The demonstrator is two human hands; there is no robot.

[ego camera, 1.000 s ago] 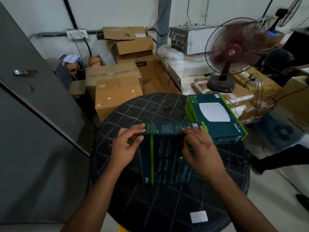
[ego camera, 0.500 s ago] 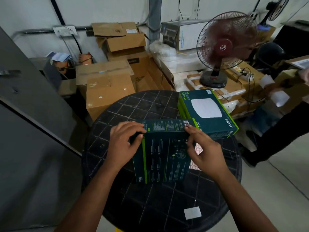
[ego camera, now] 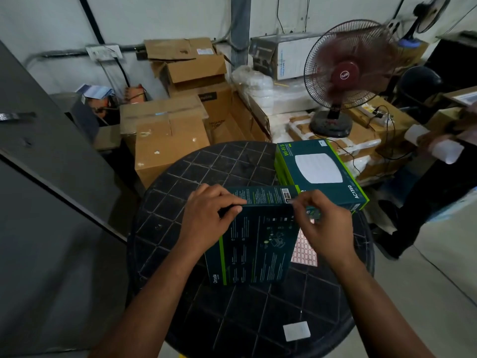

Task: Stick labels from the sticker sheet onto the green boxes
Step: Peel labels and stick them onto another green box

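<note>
A dark green box [ego camera: 258,244] stands tilted on the round black table [ego camera: 206,166], its printed back toward me. My left hand [ego camera: 209,215] grips its upper left edge. My right hand [ego camera: 325,226] is at the upper right corner, where thumb and forefinger pinch a small white label [ego camera: 289,201] against the edge beside a barcode. The pink-gridded sticker sheet [ego camera: 304,251] lies on the table, partly under the box and my right hand. More green boxes [ego camera: 320,171] lie stacked at the table's far right.
A loose white sticker [ego camera: 296,330] lies near the table's front edge. Cardboard cartons [ego camera: 167,140] and a running red fan [ego camera: 343,73] stand behind the table. Another person's hand [ego camera: 433,140] holds white paper at the right. A grey panel [ego camera: 38,177] runs along the left.
The box has shifted left, uncovering the sticker sheet beneath it. My right hand's fingers moved from lying over the box's top edge to pinching at its right corner. My left hand keeps its grip.
</note>
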